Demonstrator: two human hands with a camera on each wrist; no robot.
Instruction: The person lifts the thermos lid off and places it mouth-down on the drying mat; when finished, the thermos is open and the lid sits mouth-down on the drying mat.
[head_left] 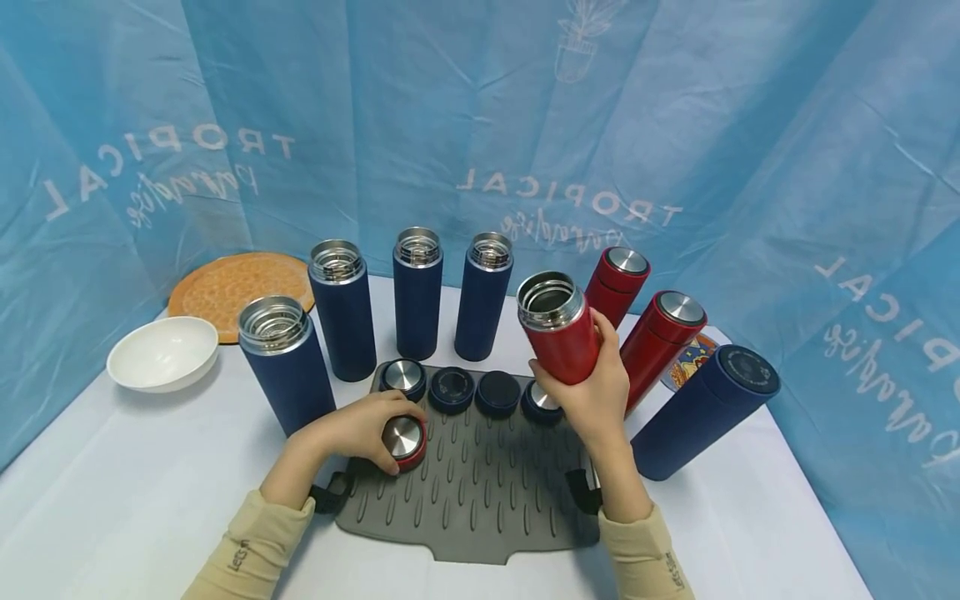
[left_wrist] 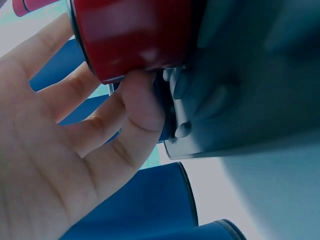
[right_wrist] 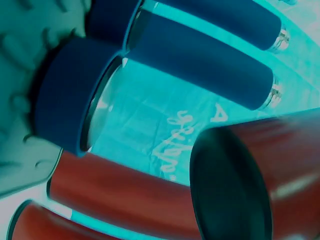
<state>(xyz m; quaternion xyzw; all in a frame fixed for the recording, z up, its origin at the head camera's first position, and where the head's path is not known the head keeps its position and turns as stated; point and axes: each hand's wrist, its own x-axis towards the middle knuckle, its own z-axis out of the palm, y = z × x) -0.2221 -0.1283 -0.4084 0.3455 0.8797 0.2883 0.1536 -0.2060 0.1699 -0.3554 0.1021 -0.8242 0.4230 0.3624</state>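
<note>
Resting on the grey mat (head_left: 480,508), a red lid with a steel top (head_left: 403,438) is gripped by my left hand (head_left: 366,427); the left wrist view shows the thumb against the rim of the red lid (left_wrist: 135,35). My right hand (head_left: 597,387) holds a lidless red flask (head_left: 564,343) above the mat, its steel mouth tilted toward me. The right wrist view catches the dark base of that flask (right_wrist: 227,185), while the hand is out of that view. Along the mat's far edge runs a row of navy lids (head_left: 452,389), the rightmost partly hidden by my right hand.
Several lidless navy flasks (head_left: 341,317) stand behind and left of the mat. On the right are two capped red flasks (head_left: 652,350) and a capped navy flask (head_left: 697,412). A white bowl (head_left: 161,354) and a round orange-brown board (head_left: 236,292) lie at the left.
</note>
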